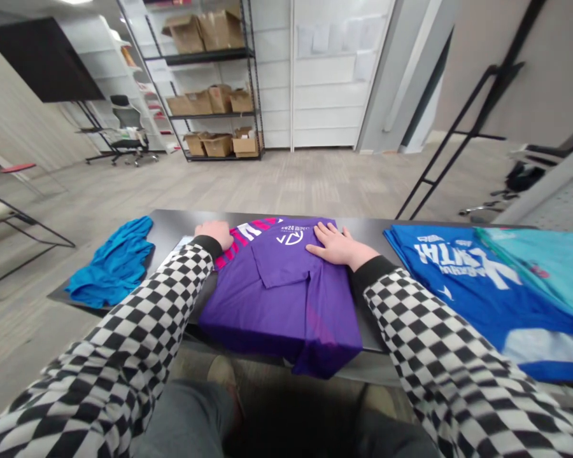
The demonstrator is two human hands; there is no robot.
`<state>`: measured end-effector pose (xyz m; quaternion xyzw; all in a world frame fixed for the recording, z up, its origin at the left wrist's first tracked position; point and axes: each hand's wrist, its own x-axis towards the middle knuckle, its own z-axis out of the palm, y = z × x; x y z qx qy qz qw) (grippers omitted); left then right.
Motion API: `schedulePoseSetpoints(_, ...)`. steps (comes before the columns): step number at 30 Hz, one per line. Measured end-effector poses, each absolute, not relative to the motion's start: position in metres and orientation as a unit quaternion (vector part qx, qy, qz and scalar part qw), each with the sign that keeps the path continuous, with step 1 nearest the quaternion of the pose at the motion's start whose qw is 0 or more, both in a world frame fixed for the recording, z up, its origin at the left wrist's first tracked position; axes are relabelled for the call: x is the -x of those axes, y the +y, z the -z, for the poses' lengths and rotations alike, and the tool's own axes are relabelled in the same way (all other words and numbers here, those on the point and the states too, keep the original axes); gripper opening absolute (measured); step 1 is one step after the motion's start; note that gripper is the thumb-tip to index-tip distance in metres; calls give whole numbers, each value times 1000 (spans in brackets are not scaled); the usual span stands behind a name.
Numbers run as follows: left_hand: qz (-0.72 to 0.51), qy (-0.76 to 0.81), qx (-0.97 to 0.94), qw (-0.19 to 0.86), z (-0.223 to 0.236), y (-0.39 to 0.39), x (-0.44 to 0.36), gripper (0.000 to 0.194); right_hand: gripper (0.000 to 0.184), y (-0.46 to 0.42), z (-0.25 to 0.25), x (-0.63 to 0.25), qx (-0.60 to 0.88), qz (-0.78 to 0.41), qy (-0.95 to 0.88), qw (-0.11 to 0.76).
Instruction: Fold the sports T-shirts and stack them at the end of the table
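A purple T-shirt (267, 312) lies partly folded in front of me, with white print near its far edge and a pink-and-white striped part at its left. Its near end hangs over the table's front edge. My left hand (214, 233) is closed at the striped edge, fingers curled on the cloth and mostly hidden. Flat on the shirt's far right corner rests my right hand (335, 246), its fingers spread beside the white logo.
The dark table (367, 235) carries a crumpled blue garment (114, 264) at left. At right lie a blue shirt (458, 280) with white lettering and a turquoise shirt (549, 261). A shelf with cardboard boxes (217, 145) stands behind, and a black metal stand (451, 130) at right.
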<state>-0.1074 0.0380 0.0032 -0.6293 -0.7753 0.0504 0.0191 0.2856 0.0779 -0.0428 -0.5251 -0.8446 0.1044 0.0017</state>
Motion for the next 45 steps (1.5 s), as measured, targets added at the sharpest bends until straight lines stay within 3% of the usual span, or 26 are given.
schedulePoseSetpoints(10,-168,-716,678,-13,-17,25,141,35,102,72,44,-289,514,-110,-849,50)
schedulePoseSetpoints(16,-69,-763,643,-14,-45,18,146,32,101,72,42,-289,520,-112,-844,69)
schedulePoseSetpoints(23,112,-755,619,-188,-79,23,134,40,85,68,34,-289,501,-84,-846,161)
schedulePoseSetpoints(31,260,-674,576,-382,-101,46,20,14,60,70,24,-292,524,-40,-804,279)
schedulePoseSetpoints(35,217,-644,536,-500,-88,46,-62,17,56,68,17,-294,544,-16,-791,279)
schedulePoseSetpoints(39,205,-566,539,-589,-61,34,-99,21,62,64,11,-293,560,-23,-799,218)
schedulePoseSetpoints(42,252,-580,580,-514,-43,40,-78,26,77,63,8,-292,564,-46,-804,180)
schedulePoseSetpoints(45,283,-630,643,-331,-24,61,-35,24,71,64,7,-295,563,-64,-813,133)
